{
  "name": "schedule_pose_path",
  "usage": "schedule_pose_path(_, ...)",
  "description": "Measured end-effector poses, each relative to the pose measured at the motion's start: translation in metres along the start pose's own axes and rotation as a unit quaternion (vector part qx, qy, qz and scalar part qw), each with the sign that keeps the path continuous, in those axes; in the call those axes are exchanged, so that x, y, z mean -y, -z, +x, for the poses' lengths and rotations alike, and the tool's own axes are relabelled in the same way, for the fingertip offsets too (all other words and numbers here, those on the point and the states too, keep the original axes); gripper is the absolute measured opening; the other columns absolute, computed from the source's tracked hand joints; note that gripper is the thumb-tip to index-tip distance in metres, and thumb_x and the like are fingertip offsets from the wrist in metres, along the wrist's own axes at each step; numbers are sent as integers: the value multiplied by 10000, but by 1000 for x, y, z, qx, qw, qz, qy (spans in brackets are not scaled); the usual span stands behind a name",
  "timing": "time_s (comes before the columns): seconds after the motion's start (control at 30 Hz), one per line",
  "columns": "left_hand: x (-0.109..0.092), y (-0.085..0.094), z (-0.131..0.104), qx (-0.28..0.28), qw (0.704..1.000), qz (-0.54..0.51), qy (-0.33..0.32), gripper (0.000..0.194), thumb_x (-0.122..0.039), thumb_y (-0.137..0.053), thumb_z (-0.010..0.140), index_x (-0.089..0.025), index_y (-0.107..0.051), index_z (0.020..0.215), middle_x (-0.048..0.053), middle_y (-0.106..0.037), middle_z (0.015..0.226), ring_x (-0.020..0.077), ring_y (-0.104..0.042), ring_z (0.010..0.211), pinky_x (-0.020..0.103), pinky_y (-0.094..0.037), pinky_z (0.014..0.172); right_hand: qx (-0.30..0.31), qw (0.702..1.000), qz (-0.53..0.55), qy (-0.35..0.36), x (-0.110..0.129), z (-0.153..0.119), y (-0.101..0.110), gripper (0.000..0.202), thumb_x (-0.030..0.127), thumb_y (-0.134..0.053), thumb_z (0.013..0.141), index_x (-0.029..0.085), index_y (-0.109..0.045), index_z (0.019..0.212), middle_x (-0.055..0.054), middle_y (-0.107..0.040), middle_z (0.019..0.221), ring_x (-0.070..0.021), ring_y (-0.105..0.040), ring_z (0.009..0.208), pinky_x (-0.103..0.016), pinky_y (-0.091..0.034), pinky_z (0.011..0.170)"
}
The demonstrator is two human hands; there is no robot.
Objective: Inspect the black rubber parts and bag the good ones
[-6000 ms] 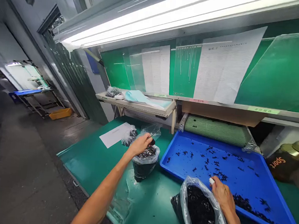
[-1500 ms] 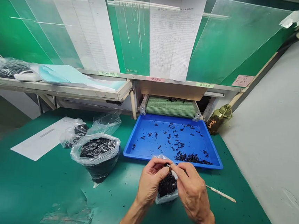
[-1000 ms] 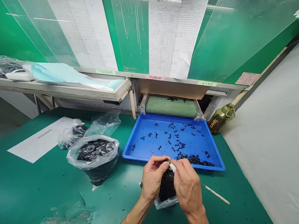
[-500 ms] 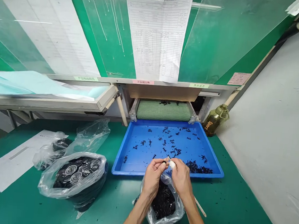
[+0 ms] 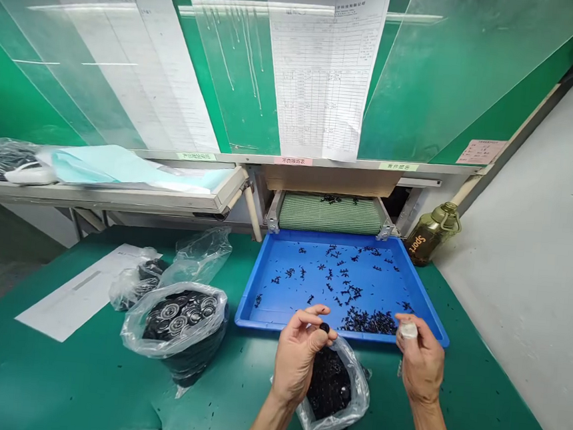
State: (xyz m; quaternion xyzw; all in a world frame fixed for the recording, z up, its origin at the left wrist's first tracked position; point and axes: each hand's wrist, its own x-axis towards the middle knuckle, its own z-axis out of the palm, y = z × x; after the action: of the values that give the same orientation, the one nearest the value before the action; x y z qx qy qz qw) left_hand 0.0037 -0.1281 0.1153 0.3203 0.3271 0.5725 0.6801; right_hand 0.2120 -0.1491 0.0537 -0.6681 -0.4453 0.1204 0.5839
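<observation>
Between the thumb and fingers of my left hand (image 5: 299,353) is a small round black part (image 5: 325,327). My right hand (image 5: 420,360) is closed around a white-ended tool (image 5: 408,331), apart from my left hand and over the near right corner of the blue tray (image 5: 267,324). Below my left hand stands a clear bag (image 5: 357,405) filled with small black pieces (image 5: 329,383). Small black pieces (image 5: 370,321) lie scattered in the tray, densest at its near right. To the left, another open bag (image 5: 138,339) holds black ring-shaped parts (image 5: 177,319).
A green mesh conveyor (image 5: 329,215) ends at the tray's far edge. An olive bottle (image 5: 427,237) stands beside the right wall. White paper (image 5: 71,300) and a smaller bag (image 5: 129,288) lie at the left. A raised shelf (image 5: 167,199) crosses the back left.
My hands have separated: the right one moved right with the white-ended tool, while the left still holds the black part. The whole view has shifted, with the scene further right.
</observation>
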Motion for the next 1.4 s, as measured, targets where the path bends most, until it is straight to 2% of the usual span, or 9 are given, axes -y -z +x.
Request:
schedule_pose_path(0.27, 0, 3, -7, 10, 1000, -18, -13, 215, -224, -770, 646, -168, -593, 755, 29, -608, 972, 107, -629, 656, 244, -483, 633, 104, 987, -118, -17, -66, -46, -1, 368, 441, -373, 786, 184, -636, 802, 10, -501, 463, -149, -431, 391, -268, -366, 445)
schedule_pose_path(0.53, -5, 8, 5, 12, 992, 109, -57, 159, -259, -685, 729, -181, -575, 813, 55, -650, 955, 135, -607, 744, 233, -446, 620, 150, 984, -79, -43, -57, -23, 0, 353, 411, -403, 785, 186, -622, 947, 0, -555, 576, -161, -494, 472, -264, -397, 467)
schedule_pose_path(0.67, -1, 35, 50, 21, 945, 305, -116, 156, -310, -526, 812, -188, -570, 898, 50, -660, 877, 147, -573, 703, 249, -421, 611, 187, 975, 12, -117, -57, -28, 7, 359, 495, -468, 773, 203, -617, 921, 12, -536, 594, -139, -454, 464, -249, -370, 439)
schedule_pose_path(0.73, 5, 53, 73, 42, 887, 446, -116, 155, -307, -488, 799, -195, -595, 815, 0, -613, 689, 144, -522, 608, 255, -396, 592, 179, 969, 69, -156, -61, -33, 12, 388, 544, -491, 768, 214, -600, 940, 27, -512, 600, -114, -400, 437, -234, -328, 409)
schedule_pose_path(0.93, 21, 92, 100, 67, 821, 552, -127, 147, -267, -480, 769, -213, -614, 744, 8, -567, 703, 175, -516, 650, 282, -390, 654, 117, 961, 120, -221, -75, -34, 25, 521, 661, -520, 695, 207, -582, 943, 46, -476, 553, -87, -330, 388, -227, -286, 370)
schedule_pose_path(1.03, 27, 101, 103, 72, 805, 577, -120, 204, -257, -398, 822, -221, -597, 807, 22, -591, 758, 194, -558, 721, 300, -408, 705, 135, 975, 55, -171, -62, -4, 24, 485, 611, -486, 726, 190, -590, 945, 32, -508, 571, -99, -367, 392, -233, -311, 372)
schedule_pose_path(1.17, 32, 106, 108, 24, 820, 561, -114, 225, -293, -358, 850, -227, -569, 809, 22, -611, 770, 201, -585, 748, 314, -435, 738, 125, 989, -80, 7, -17, 73, 3, 319, 342, -373, 834, 188, -594, 1005, -3, -593, 700, -116, -471, 469, -239, -396, 452)
schedule_pose_path(1.27, 34, 109, 112, -23, 831, 545, -107, 245, -355, -382, 843, -231, -591, 871, 31, -630, 780, 219, -604, 766, 329, -454, 744, 142, 961, -194, 134, 19, 137, -36, 319, 184, -350, 832, 168, -605, 1023, -47, -630, 870, -147, -583, 751, -247, -451, 676)
schedule_pose_path(1.4, 32, 110, 113, -46, 842, 534, -65, 345, -489, -432, 823, -240, -619, 973, 31, -648, 746, 239, -620, 757, 335, -482, 703, 209, 896, -346, 181, 49, 204, -113, 289, 145, -371, 865, 192, -631, 982, -44, -608, 899, -148, -577, 842, -225, -405, 718)
